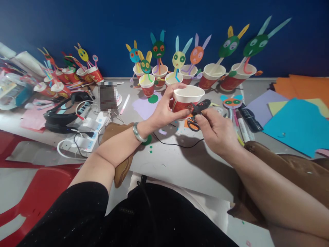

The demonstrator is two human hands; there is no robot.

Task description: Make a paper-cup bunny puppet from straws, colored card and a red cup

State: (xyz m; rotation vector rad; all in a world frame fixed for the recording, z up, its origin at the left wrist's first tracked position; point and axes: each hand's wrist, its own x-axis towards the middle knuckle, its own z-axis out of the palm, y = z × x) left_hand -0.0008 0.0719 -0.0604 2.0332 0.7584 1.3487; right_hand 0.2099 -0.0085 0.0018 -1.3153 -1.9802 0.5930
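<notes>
A red paper cup (186, 99) is being held up above the surface (169, 161) by the left hand (164, 111), whose fingers are being wrapped around its side. Small black scissors (199, 109) are being gripped by the right hand (214, 132) just right of the cup, their tip being brought against its wall. A cut or hole in the cup's side appears to be underway. The cup would need to be kept steady while the blade is being guided carefully.

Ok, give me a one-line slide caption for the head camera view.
Left hand holds a red paper cup while right hand works black scissors at its side, before finished bunny cups.
</notes>
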